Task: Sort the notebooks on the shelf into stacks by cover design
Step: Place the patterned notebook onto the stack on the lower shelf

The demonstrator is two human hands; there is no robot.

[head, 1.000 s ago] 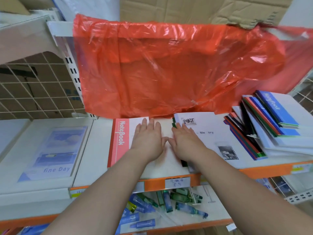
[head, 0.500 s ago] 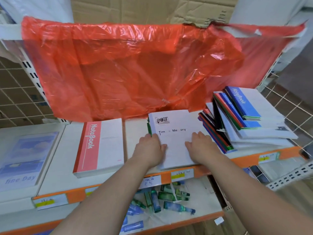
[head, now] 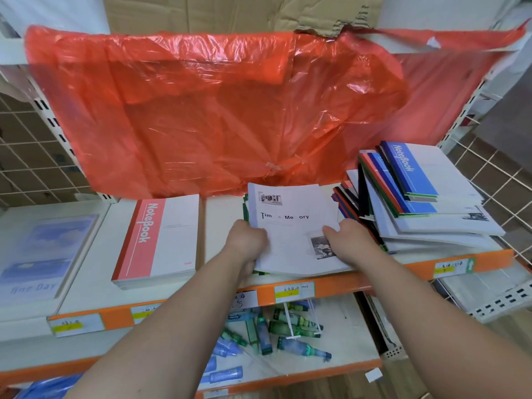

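Observation:
A white "Time & Memory" notebook tops a small pile at the shelf's middle, its near edge lifted. My left hand grips that pile's left edge, fingers curled under it. My right hand holds its right side, thumb on the cover. A stack with a red-banded "NoteBook" cover lies to the left. On the right, a messy heap of notebooks with blue, red and green spines leans, topped by a blue "NoteBook" cover.
A pale blue "fine Day" notebook lies at far left. A red plastic sheet hangs behind the shelf. The orange shelf edge carries price labels. Small tubes are scattered on the lower shelf. Wire mesh stands at right.
My hands left the red-banded stack and moved right to the "Time & Memory" pile. From flat on its cover they now grip its sides, and its near edge has risen.

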